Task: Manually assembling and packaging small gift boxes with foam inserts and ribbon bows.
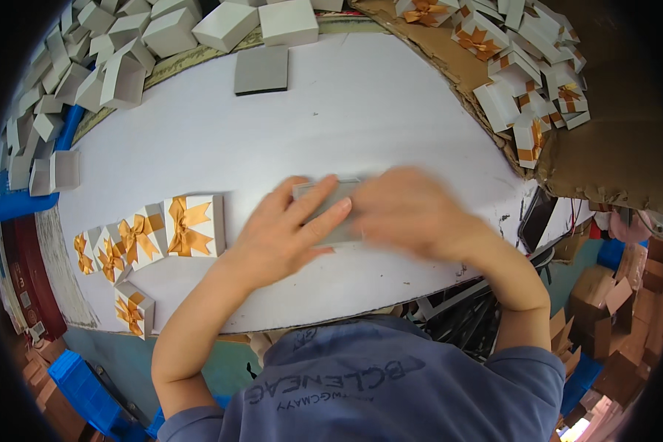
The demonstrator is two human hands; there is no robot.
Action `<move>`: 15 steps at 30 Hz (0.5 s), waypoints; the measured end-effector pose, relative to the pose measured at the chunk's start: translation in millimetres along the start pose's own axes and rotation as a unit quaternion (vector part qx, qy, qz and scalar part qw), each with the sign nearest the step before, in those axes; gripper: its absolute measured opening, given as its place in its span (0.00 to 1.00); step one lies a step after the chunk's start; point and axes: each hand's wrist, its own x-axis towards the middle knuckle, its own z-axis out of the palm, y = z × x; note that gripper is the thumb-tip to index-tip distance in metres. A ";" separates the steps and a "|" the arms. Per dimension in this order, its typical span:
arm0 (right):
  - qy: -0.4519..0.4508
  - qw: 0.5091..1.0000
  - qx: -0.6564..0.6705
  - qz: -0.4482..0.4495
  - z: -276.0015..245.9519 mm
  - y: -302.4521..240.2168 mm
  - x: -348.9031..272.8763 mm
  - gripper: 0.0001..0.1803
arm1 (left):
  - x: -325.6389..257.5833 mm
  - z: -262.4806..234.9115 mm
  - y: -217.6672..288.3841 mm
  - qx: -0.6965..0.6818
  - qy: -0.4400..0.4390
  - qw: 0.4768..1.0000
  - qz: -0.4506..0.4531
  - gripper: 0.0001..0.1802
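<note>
A small white box (340, 229) with a grey inside face lies on the white tabletop in front of me, largely covered by my hands. My left hand (291, 232) grips its left side, fingers over the far edge and across the top, thumb by the near edge. Over the right part of the box is my right hand (409, 214), smeared by motion, so its fingers cannot be made out. To the left stand several white gift boxes with gold ribbon bows, the largest box (209, 225) nearest my left hand.
A grey square pad (261, 71) lies toward the back of the table (390, 110). Plain white boxes (171, 33) are heaped at the far left. Ribboned boxes (497, 103) pile on brown cardboard at the far right. A dark phone-like slab (538, 219) lies at the right edge.
</note>
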 end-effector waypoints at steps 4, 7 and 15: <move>0.074 0.829 -0.460 0.308 -73.7 46.8 -55.7 0.11 | -21.7 -20.6 -0.7 0.131 -0.030 0.991 -0.005 0.36; 0.022 0.820 -0.462 0.336 -72.5 63.6 -75.5 0.14 | -18.9 -31.8 13.0 0.133 -0.087 0.984 -0.076 0.30; 0.078 0.791 0.466 0.389 0.1 27.1 29.3 0.15 | -28.4 9.3 -10.2 -0.178 0.153 0.971 -0.050 0.54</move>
